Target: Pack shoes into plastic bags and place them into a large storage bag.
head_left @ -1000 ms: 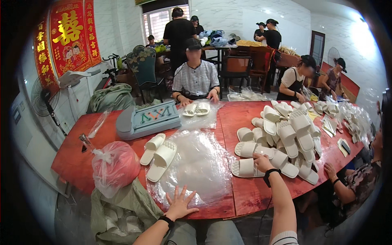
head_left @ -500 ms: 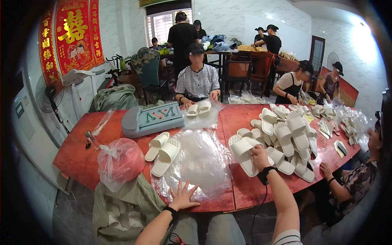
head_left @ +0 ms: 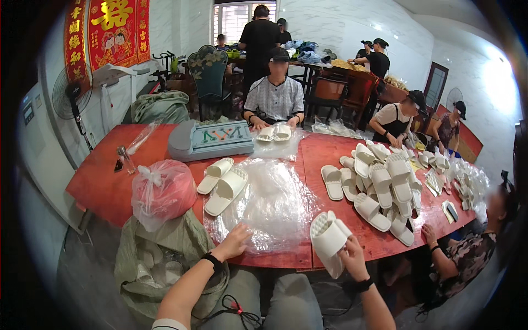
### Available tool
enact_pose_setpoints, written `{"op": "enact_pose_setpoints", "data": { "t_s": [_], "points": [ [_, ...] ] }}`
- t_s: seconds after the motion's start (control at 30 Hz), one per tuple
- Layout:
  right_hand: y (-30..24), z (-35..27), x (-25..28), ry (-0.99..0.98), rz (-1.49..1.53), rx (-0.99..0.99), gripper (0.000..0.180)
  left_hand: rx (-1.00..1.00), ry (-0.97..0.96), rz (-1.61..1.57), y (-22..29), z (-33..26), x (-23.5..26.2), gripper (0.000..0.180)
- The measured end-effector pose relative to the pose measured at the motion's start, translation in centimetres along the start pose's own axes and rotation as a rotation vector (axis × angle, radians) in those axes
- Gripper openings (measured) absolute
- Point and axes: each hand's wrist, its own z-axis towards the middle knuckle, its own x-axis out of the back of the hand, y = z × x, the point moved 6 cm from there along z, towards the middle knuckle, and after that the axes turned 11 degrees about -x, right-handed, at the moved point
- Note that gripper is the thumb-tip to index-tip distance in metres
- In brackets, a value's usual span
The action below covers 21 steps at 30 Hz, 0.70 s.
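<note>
In the head view, a cream slide sandal is held above the worktop's near edge, just right of the seam. Its long axis runs steeply, one end toward the far edge and leaning left, the other dipping toward the person. The sole looks moulded and matte, dimpled at the upper end, with a broad smooth strap; whether a second sandal is pressed against it is hard to tell. The fingers of the right hand are closed around its right side.

The left hand is at the near edge of a glossy, wrinkled clear plastic film, its fingers slightly bent; whether they pinch the film cannot be told. On the film's left side, a pair of cream sandals slants from near left to far right. A heap of similar sandals covers the worktop toward its right end, pointing various ways.
</note>
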Motion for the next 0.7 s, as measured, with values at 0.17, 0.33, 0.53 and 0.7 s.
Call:
{"op": "enact_pose_setpoints", "data": {
  "t_s": [0.17, 0.33, 0.53, 0.7],
  "points": [
    [0.5, -1.6, -1.3, 0.009, -0.148, 0.062, 0.036, 0.146, -0.187, 0.24, 5.6, 1.2, 1.9, 0.079],
    [2.5, -0.1, -2.7, 0.139, -0.621, 0.175, 0.029, 0.182, -0.056, 0.289, 5.1, 0.7, -0.1, 0.078],
    [9.6, 2.2, -3.9, 0.13, -0.71, -0.092, 0.03, 0.107, -0.016, 0.227, 3.3, 0.1, -0.9, 0.075],
    [12.8, 3.1, -4.9, 0.169, -0.753, -0.102, 0.027, 0.103, -0.133, 0.304, 4.1, -0.8, 0.3, 0.071]
  ]
}}
